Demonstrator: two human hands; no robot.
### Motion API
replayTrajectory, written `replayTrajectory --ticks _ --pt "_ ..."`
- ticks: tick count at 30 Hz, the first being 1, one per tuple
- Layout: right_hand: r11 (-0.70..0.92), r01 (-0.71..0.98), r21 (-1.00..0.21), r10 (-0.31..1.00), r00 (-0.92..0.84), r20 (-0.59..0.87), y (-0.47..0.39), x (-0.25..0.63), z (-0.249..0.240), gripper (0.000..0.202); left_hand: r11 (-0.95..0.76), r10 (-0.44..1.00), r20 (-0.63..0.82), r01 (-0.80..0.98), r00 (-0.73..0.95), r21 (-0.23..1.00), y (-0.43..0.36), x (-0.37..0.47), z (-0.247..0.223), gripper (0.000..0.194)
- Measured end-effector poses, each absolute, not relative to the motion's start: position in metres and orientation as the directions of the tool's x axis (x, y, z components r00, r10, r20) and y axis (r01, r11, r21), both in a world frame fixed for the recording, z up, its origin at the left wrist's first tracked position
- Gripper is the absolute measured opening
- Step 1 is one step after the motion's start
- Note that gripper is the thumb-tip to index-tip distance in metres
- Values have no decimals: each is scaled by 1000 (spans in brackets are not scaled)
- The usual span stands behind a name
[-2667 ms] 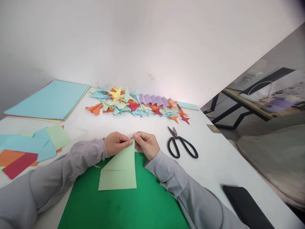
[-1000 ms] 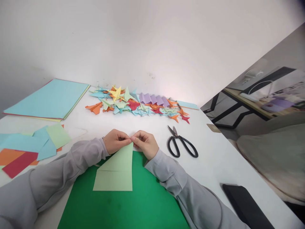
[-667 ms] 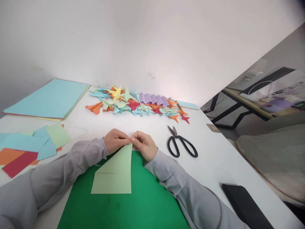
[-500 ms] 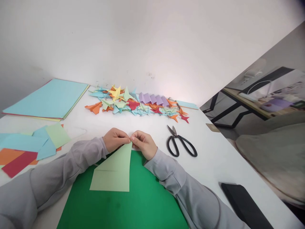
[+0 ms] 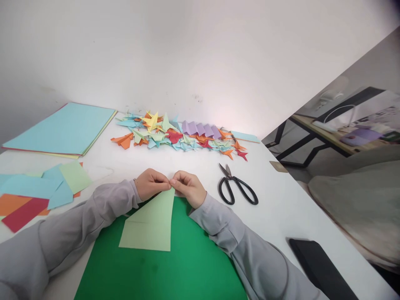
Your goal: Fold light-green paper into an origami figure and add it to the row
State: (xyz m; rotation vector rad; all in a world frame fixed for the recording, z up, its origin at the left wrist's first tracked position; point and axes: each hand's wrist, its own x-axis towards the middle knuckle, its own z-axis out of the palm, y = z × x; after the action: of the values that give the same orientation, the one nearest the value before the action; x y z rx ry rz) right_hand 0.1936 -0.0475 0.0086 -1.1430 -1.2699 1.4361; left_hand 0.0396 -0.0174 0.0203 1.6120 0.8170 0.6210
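Observation:
A pale green sheet of paper [image 5: 151, 227] lies over a green board or sheet [image 5: 187, 266], its far end narrowing to a corner between my fingers. A faint crease crosses its left part. My left hand [image 5: 151, 184] pinches the paper at that far corner, thumb against fingers. Touching it from the other side, my right hand [image 5: 188, 188] pinches the same corner between thumb and curled fingers. The fingertips of both hands meet there and partly hide the tip of the paper.
Black-handled scissors [image 5: 233, 183] lie partly open right of my hands. Folded paper shapes [image 5: 175, 135] line the wall. Large coloured sheets [image 5: 62, 127] are stacked far left, with loose cut pieces [image 5: 34, 187] nearer. A black flat object [image 5: 321, 266] rests at the right.
The pale green paper has turned very slightly and its near edge has shifted a little to the right. Both hands stay almost in place, still pinching the corner.

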Motion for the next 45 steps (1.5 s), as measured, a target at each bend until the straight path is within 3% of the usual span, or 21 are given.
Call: replayTrajectory --ticks 13,24,30,34,41,45 --pt "-90 -298 -950 996 -32 -84 -40 199 4 29 7 806 -117 188 580 982 -14 40 25 18" --pt "-142 -535 -833 976 64 -208 -30 211 8 29 72 807 -156 167 570 983 -13 37 24 16" --pt "-55 -605 -794 967 166 -194 -24 226 2 29 141 839 -186 127 510 982 -13 34 22 13" --pt "-85 -639 -764 962 146 -230 -18 237 -1 22 192 886 -191 39 423 981 -12 34 20 12" --pt "-88 -726 -682 957 130 -261 -18 234 3 19 23 993 -14 -82 116 996 -2 33 15 11" --pt "-98 -627 -773 985 50 -166 -24 229 7 22 108 994 -108 -178 9 978 5 32 15 18"
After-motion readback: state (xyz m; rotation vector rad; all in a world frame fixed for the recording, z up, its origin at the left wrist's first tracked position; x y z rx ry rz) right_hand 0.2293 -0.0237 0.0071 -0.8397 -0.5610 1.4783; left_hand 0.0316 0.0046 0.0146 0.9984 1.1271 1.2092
